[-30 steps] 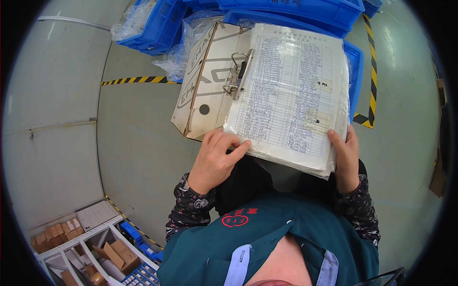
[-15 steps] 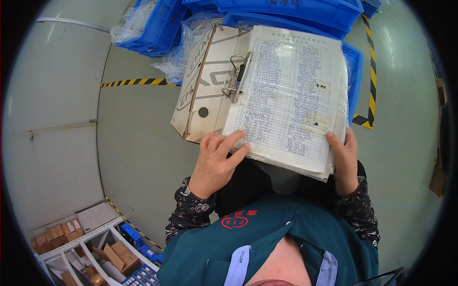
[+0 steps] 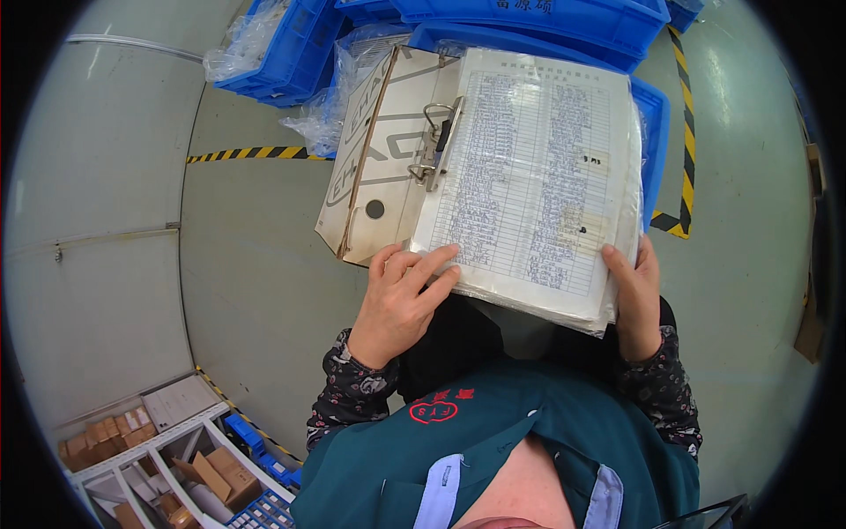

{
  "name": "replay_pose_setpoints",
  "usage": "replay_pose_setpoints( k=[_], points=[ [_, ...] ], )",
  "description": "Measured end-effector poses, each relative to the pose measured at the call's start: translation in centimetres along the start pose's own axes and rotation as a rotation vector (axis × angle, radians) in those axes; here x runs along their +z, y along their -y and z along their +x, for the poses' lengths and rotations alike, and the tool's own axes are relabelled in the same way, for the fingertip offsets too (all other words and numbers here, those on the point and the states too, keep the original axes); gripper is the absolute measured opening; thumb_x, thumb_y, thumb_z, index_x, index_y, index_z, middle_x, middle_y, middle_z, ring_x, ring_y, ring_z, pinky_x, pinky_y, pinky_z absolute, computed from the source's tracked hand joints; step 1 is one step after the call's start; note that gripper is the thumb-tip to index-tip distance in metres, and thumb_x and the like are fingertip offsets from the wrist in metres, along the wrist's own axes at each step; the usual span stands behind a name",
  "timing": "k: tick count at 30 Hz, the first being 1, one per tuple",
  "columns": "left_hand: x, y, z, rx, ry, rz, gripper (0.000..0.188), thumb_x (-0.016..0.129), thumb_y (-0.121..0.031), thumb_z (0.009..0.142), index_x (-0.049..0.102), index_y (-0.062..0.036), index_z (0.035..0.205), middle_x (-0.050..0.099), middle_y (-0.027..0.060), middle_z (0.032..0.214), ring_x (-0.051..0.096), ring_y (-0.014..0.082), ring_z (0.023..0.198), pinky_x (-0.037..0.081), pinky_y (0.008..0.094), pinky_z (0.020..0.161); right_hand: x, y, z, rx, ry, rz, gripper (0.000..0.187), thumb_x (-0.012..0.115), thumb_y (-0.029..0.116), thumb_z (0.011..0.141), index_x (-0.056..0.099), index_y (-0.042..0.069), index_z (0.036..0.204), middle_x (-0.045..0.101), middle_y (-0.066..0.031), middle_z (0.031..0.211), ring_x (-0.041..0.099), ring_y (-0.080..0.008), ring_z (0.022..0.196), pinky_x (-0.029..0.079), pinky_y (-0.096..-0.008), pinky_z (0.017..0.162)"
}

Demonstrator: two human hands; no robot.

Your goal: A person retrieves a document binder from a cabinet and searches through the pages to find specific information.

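A white lever-arch ring binder [image 3: 385, 198] with grey markings lies opened out before me, its metal rings [image 3: 432, 145] on the left of a thick stack of sheets in clear sleeves [image 3: 529, 185]. The top sheet bears a grid filled with handwriting. My left hand [image 3: 401, 304] rests at the lower left corner of the stack, fingers spread and their tips on the sheet. On the lower right edge, my right hand [image 3: 636, 295] grips the sleeved sheets, thumb on top and the other fingers at the side, partly hidden.
Blue plastic crates [image 3: 538, 22] stand beyond the binder, and one lies partly under it. Clear plastic bags [image 3: 322, 119] hang about the crates at left. Yellow-black tape [image 3: 687, 132] marks the floor. Shelving [image 3: 154, 458] with cardboard boxes [image 3: 231, 476] stands at lower left.
Hardly anything differs. The binder and both hands keep their places, with only a very slight shift of the left fingertips on the sheet.
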State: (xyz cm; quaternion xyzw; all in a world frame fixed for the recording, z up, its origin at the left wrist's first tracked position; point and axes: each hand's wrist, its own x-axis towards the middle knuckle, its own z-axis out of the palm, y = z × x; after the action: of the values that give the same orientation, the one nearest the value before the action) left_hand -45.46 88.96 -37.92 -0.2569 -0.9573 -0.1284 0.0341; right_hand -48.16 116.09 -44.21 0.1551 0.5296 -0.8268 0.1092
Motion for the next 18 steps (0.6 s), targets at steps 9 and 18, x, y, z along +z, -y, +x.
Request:
replay_pose_setpoints(
  k=[9,18],
  points=[
    [-0.06,0.08,-0.01,0.001,0.014,-0.020,0.028,0.060,0.001,0.068,0.062,-0.0070,0.095,0.056,0.0015,0.115,0.048,0.0205,0.081,0.036,0.0411,0.090,0.03,0.02,-0.16,0.003,-0.013,0.001,0.042,0.054,0.004,0.083,0.037,-0.006,0.120,0.053,-0.0170,0.113,0.056,-0.0200,0.098,0.046,-0.0303,0.085],
    [0.02,-0.05,0.16,0.005,0.025,-0.013,0.028,0.061,-0.001,0.069,0.061,-0.0067,0.096,0.056,0.0019,0.116,0.049,0.0199,0.081,0.035,0.0418,0.091,-0.11,0.03,0.06,-0.005,-0.005,-0.005,0.043,0.053,0.003,0.083,0.036,-0.006,0.121,0.052,-0.0172,0.113,0.055,-0.0201,0.099,0.045,-0.0303,0.086]
  ],
)
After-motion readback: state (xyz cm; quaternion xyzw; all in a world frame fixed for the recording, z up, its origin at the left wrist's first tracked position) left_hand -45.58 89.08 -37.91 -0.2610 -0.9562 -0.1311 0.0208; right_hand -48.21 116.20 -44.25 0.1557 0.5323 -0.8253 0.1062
